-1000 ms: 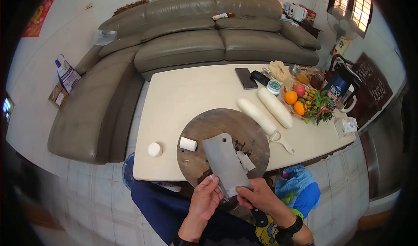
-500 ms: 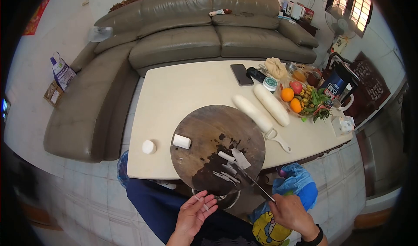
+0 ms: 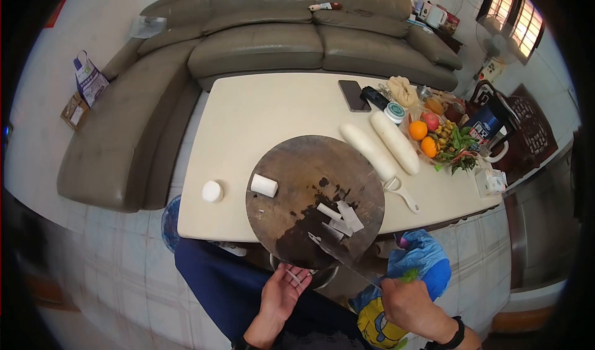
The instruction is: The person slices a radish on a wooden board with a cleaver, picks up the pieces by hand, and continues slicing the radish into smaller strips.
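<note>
My right hand point(image 3: 406, 303) grips a kitchen knife point(image 3: 353, 263), its blade slanting over the near right part of the round wooden chopping board point(image 3: 297, 176). Under the blade's tip lie a few thin white radish strips point(image 3: 314, 236). Palm up below the board's near edge, my left hand point(image 3: 282, 294) holds a thin radish strip point(image 3: 293, 276) across its curled fingers. Thin radish slices point(image 3: 349, 216) and a narrow radish piece point(image 3: 328, 212) lie right of the board's middle. A thick cut radish chunk point(image 3: 264, 186) rests at its left side.
Another radish chunk point(image 3: 212, 191) stands on the cream table point(image 3: 217, 133). Right of the board are two long peeled radishes point(image 3: 395, 142), a peeler point(image 3: 406, 196), fruit and greens point(image 3: 443, 136), and a phone point(image 3: 354, 96). A blue bag point(image 3: 427, 263) hangs below the table's right edge.
The knife has moved left across the board, and the loose strips now lie bunched at its tip. My left hand has come up against the board's near edge. The view has shifted slightly.
</note>
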### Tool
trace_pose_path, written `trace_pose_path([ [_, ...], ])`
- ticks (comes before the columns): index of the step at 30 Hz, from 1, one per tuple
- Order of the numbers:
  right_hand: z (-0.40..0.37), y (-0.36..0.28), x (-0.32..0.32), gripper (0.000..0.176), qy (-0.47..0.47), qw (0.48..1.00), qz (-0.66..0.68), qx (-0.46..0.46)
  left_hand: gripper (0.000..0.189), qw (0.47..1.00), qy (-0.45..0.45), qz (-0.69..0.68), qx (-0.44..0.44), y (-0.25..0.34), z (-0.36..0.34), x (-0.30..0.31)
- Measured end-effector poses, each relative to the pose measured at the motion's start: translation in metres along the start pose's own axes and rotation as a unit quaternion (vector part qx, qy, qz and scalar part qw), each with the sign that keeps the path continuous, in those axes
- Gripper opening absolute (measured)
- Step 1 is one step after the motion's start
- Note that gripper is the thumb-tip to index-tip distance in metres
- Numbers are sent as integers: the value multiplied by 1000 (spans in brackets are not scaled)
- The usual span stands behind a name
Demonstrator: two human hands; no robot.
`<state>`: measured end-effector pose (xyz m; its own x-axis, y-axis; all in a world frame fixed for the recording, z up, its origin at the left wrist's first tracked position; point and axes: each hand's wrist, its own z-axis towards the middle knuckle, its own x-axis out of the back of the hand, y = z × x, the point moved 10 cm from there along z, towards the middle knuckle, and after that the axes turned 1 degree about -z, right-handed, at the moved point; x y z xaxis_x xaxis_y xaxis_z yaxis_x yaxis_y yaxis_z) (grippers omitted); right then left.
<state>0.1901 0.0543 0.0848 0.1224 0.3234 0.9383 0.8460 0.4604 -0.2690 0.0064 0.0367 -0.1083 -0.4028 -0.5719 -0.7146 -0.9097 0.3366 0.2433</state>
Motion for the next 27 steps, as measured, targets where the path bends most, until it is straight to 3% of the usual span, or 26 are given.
trace_pose_path([
  [3, -1, -12, -5, 15, -20, 1000, -23, -3, 35, 998, -38, -42, 15, -3, 5, -8],
  [6, -1, -22, -12, 13, -48, 999, -3, 5, 40, 999, -18, -48, 9, -2, 2, -17],
  [12, -4, -52, -5, 12, -17, 998, -17, 64, 44, 997, -70, -36, 10, 1, -4, -24],
  [16, -4, -52, -12, 11, -44, 995, 71, 50, 40, 993, -92, -72, 1, 0, -2, -15],
  [18, -3, -47, -18, 11, -53, 995, 76, 37, 36, 998, -15, -55, -7, 0, -2, 0],
  [22, -9, -25, -22, 10, -36, 985, 168, 3, 33, 996, -12, -89, 22, -9, 26, 36],
  [24, -12, -19, -23, 10, -41, 981, 187, -23, 29, 995, 91, -28, 41, -16, 45, 66],
  [27, -16, -11, -17, 10, -21, 972, 227, -54, 21, 984, 153, 58, 67, -24, 77, 86],
])
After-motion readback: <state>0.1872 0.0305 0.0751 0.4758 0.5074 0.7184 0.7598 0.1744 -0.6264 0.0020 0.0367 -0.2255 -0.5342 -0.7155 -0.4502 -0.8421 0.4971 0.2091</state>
